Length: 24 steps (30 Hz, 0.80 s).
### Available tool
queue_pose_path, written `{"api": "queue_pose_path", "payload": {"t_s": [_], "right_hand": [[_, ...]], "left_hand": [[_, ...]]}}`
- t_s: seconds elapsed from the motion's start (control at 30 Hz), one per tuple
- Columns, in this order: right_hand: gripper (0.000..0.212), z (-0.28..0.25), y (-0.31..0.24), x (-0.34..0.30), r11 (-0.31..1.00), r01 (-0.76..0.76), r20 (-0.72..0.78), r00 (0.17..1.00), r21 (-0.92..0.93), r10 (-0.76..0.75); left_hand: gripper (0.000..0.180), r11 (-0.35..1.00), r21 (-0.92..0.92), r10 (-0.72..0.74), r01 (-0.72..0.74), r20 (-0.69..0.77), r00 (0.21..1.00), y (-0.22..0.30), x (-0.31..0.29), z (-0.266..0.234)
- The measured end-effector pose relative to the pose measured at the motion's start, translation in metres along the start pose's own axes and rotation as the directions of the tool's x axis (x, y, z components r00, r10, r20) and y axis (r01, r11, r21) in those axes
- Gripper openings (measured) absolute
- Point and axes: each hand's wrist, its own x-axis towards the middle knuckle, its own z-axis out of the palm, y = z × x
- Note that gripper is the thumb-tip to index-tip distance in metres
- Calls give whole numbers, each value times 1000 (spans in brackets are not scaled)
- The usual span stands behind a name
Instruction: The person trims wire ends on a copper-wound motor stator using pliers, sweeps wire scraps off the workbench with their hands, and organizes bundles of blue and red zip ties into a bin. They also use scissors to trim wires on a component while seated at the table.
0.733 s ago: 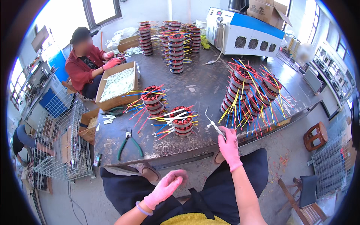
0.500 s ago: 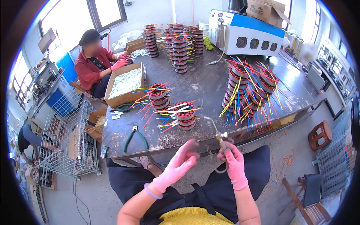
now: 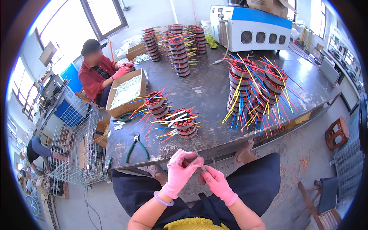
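In pink gloves, my left hand [image 3: 181, 169] and my right hand [image 3: 217, 184] meet over my lap at the table's front edge. Between them is a small gas torch [image 3: 197, 151] with a thin metal nozzle pointing up and away. My right fingers wrap its handle, while the left fingers are closed around its middle, which they mostly hide. Just beyond stands a short stack of motor stators [image 3: 187, 129] with white sleeves and coloured leads. Another short stator stack [image 3: 158, 104] is behind it, to the left. Green-handled cutters [image 3: 137, 148] lie spread on the tabletop at left.
The dark table [image 3: 209, 101] bears taller stator stacks [image 3: 179, 57] at the back and wired stacks [image 3: 239, 88] at right. A blue-and-white machine [image 3: 249, 28] stands behind. A co-worker [image 3: 96, 74] sits at left by a cardboard box [image 3: 111, 107] of white sleeves.
My left hand has moved right and closed on the torch, where before it was apart with fingers spread. The right hand and torch have shifted left and down. The view has tilted slightly.
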Motion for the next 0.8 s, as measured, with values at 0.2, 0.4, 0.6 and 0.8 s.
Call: {"api": "queue_pose_path", "payload": {"t_s": [0.2,0.4,0.6,0.8], "right_hand": [[41,-9,5,-10,978,-71,92,994,197,53],[42,-10,-12,-24,978,-101,95,992,181,85],[37,1,1,-44,991,-108,44,994,75,105],[32,18,2,-41,995,-91,17,996,-26,92]], "left_hand": [[44,977,-187,-104,106,23,994,-11,3,6],[48,991,-132,14,-12,19,1000,2,6,9],[22,965,73,254,-253,-11,967,27,-3,16],[15,973,-35,225,-227,-69,972,30,-1,-1]]}}
